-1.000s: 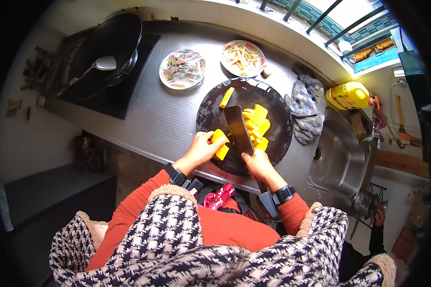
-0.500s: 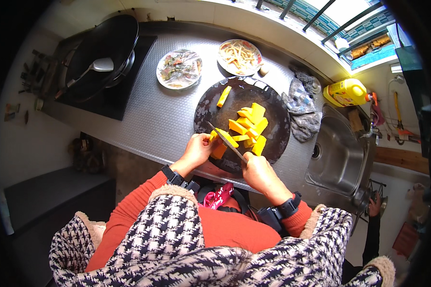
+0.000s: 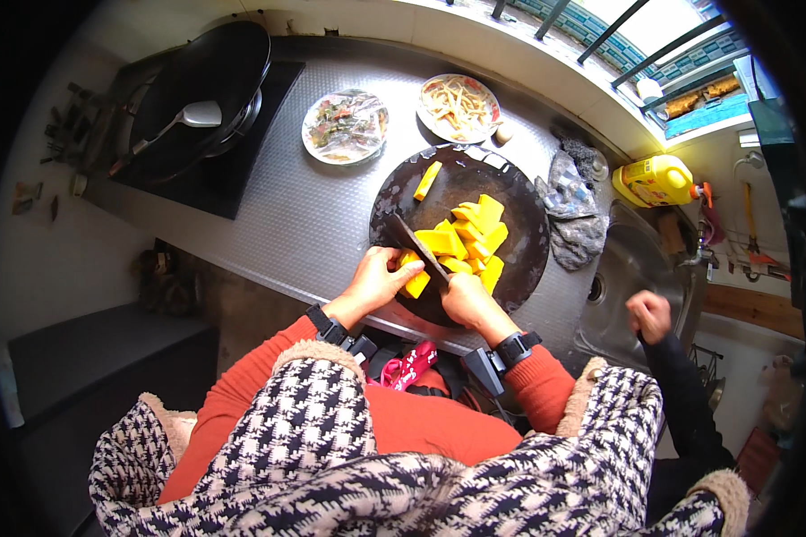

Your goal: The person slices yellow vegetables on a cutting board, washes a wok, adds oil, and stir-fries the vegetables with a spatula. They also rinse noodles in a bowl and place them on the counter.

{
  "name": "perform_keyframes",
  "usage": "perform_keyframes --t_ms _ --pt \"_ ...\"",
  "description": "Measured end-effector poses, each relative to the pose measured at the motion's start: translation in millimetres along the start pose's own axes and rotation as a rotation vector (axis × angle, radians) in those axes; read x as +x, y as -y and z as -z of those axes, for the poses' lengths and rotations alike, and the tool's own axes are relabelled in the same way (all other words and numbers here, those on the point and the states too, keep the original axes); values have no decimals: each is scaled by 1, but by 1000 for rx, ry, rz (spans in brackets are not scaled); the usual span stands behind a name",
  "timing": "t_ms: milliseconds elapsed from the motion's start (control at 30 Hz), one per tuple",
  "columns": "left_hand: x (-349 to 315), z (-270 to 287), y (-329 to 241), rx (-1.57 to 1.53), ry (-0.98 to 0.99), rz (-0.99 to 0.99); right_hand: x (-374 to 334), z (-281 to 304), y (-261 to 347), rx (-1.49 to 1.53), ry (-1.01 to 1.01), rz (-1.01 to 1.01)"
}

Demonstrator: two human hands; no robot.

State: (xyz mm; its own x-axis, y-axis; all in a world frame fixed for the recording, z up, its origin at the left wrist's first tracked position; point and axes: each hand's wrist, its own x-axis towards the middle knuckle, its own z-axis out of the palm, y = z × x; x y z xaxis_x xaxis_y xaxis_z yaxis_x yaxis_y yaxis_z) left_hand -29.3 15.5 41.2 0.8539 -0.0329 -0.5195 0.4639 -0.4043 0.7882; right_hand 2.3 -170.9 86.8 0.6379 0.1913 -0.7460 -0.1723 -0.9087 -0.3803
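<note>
A round dark chopping board bears a heap of orange-yellow pumpkin pieces, and one lone stick of pumpkin lies toward its far left. At the near edge of the board, my left hand pinches a pumpkin chunk between thumb and fingers. My right hand grips a knife, its handle hidden in the fist. The dark blade slants up and left, between the held chunk and the heap.
Behind the board stand a plate of pale strips and a plastic-covered dish. A wok with a spatula sits left. Right are crumpled plastic bags, a yellow jug and a sink. Another person's hand reaches over the sink.
The knife has shifted slightly, and the held chunk now shows more plainly beside the blade. Some cut pieces lie nearer the heap. The other person's hand has risen to the sink.
</note>
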Motion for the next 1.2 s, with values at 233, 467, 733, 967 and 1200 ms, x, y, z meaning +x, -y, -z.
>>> perform_keyframes --t_ms 233,467,733,967,1200 --pt "-3 -2 5 -115 76 -110 -20 3 1 161 -56 -165" --pt "-14 -6 -2 -129 68 56 -60 17 6 100 -239 178" --pt "-16 -7 -6 -153 116 252 -72 25 13 -96 -115 108" --pt "-20 -13 -15 -528 103 388 -67 28 15 -39 -43 89" --pt "-16 -25 6 -463 -21 223 -62 10 10 -41 -36 52"
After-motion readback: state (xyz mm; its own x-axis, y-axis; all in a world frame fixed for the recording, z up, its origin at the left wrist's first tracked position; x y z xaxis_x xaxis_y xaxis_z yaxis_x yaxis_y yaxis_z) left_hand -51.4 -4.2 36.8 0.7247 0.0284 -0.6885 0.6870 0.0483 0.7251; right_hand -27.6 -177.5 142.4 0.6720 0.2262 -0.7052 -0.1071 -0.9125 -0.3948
